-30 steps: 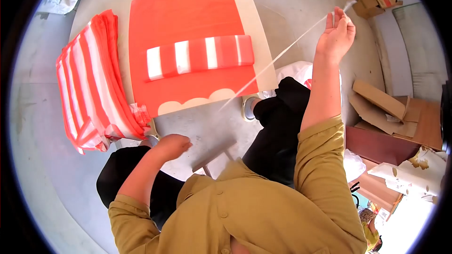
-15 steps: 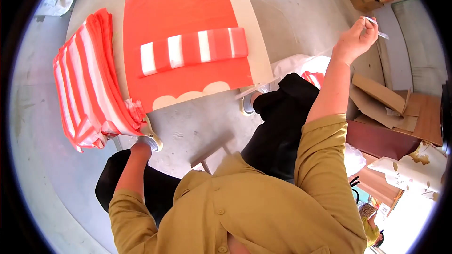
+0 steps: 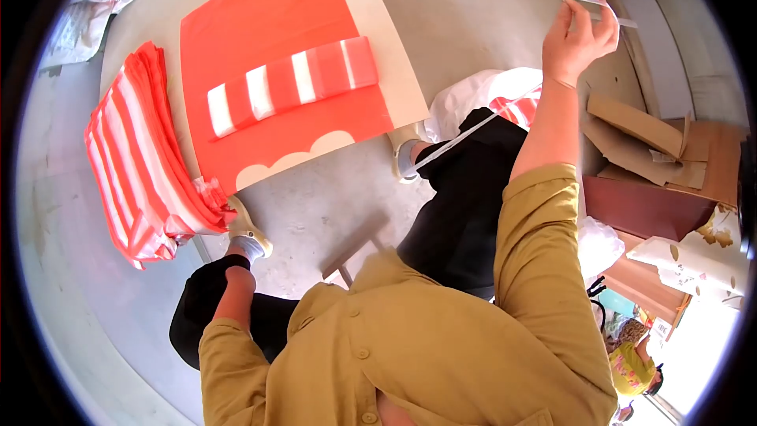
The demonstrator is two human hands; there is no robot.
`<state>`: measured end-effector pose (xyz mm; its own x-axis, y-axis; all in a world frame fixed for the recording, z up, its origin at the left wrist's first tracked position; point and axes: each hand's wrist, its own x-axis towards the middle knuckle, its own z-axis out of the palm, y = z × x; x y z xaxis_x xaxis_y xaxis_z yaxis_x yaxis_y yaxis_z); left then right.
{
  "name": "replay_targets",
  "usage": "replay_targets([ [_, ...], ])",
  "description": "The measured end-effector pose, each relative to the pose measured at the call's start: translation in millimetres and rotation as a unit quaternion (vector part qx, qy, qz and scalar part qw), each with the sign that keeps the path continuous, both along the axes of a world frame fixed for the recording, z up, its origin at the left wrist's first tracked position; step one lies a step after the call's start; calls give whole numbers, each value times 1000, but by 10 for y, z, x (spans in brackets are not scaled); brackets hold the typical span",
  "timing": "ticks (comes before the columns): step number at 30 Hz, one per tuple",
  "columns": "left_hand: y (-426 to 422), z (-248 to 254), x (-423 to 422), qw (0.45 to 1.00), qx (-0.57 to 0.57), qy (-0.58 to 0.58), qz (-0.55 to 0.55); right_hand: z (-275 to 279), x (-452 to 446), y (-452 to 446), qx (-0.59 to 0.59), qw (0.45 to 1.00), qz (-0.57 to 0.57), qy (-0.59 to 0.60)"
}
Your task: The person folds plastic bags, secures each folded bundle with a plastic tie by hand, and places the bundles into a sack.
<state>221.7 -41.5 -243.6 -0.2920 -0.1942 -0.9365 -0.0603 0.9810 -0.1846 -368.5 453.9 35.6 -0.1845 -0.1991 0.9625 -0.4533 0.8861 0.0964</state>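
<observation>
Right hand: You are raising your right hand (image 3: 582, 38) at the upper right, well apart from the table, with the fingers bending and closing narrowly on a thin white strip (image 3: 590, 0) that is looping over the fingertips, one end sticking out to the right

Left hand: Your left hand (image 3: 240, 276) is barely showing beside your left knee, at the end of the bare forearm, so whether the fingers are spreading or closing, or holding anything, you cannot tell from this view

Trailing strip: A slim pale length (image 3: 473, 131) is slanting over your black-trousered right leg (image 3: 465, 197) toward the raised forearm; its join with the strip in your fingers is not showing clearly

Striped bundle: The folded red-and-white bundle (image 3: 293, 85) is lying on the red sheet (image 3: 268, 12), which is spreading flat across the beige table (image 3: 386, 28)

Striped stack: A thick stack (image 3: 134, 150) is resting along the table's left side, its lower end bunching near your left shoe (image 3: 249, 229)

White bag: A white bag (image 3: 465, 99) with red stripes showing is sitting beside your right knee
</observation>
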Motion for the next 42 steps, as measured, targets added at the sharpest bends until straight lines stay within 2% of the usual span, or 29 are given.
replay_targets([
  [6,-38,-173,342,999,32,-24,-22,-129,-31,163,-7,999,-24,-32],
  [9,-26,-367,707,995,82,-36,-54,-121,-3,60,-54,998,18,-33],
  [11,209,-278,678,990,124,-17,-63,-115,64,-106,-201,942,203,-178],
  [12,433,84,319,989,146,12,-33,-83,121,-240,-270,885,291,-244],
  [13,653,469,-55,989,146,13,-24,72,366,-443,-323,824,295,-360],
  [16,982,976,-466,978,120,158,-69,190,636,-707,-255,759,348,-487],
  [19,1345,1616,-1087,957,68,211,-189,304,896,-962,-112,702,441,-548],
  [20,1459,1636,-1266,965,79,187,-166,357,998,-1038,-65,689,448,-566],
  [22,1612,1916,-1559,920,206,325,-76,483,1188,-1191,29,657,461,-596],
  [23,1670,2056,-1668,876,268,401,-12,531,1276,-1242,67,632,498,-590],
  [24,1784,2327,-1811,797,273,536,43,575,1359,-1280,105,606,532,-582],
  [25,1896,2593,-1956,697,272,656,96,615,1442,-1320,142,579,564,-572],
  [27,2007,2904,-2287,588,320,728,149,699,1663,-1443,182,523,601,-576],
  [28,2022,2937,-2326,554,390,703,218,721,1718,-1489,202,494,618,-577],
  [29,2039,2969,-2364,509,453,674,285,719,1735,-1514,163,474,637,-586],
  [31,2021,2982,-2329,424,627,448,474,709,1741,-1537,84,432,672,-596],
  [34,1848,2851,-2255,476,665,348,458,674,1506,-1441,-158,375,633,-659],
  [35,1908,2891,-2235,516,625,401,426,621,1375,-1397,-169,427,603,-652],
  [38,1763,2820,-2055,522,576,360,516,379,932,-1252,-242,579,453,-633],
  [40,1653,2708,-1955,533,529,383,538,237,751,-1121,-169,781,311,-515],
  [41,1601,2666,-1910,537,504,395,548,175,698,-1093,-128,859,230,-439],
  [42,1546,2641,-1873,534,498,403,552,198,748,-1141,-114,876,235,-405],
])
